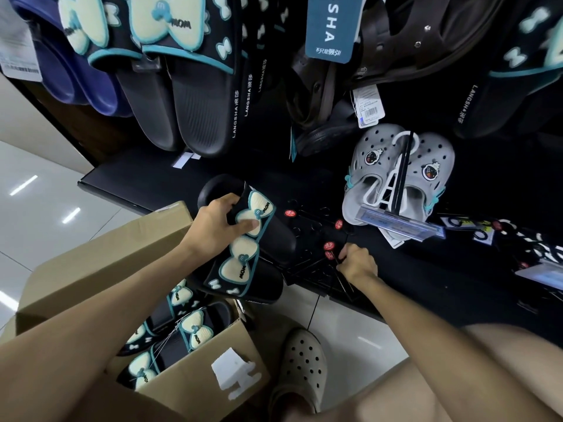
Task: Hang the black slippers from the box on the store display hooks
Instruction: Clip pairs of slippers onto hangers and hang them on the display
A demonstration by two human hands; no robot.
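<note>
Black slippers [243, 248] in left hand [217, 222], right hand [358, 263] gripping hook [341, 257]

a: what kind of place is this?
b: it is a shoe shop. many slippers [170, 71] hang on a black display wall [487, 178], with a brand tag [330, 25] and a barcode label [370, 109].
a: anything more?
b: a clear price holder [399, 222], and a cardboard box [100, 263] of stock on a glossy tiled floor [45, 214].

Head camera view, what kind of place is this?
Most likely a shoe shop aisle: tagged slippers hang on a black display wall, grey clogs sit on a hook, and a cardboard box holds more stock.
</note>
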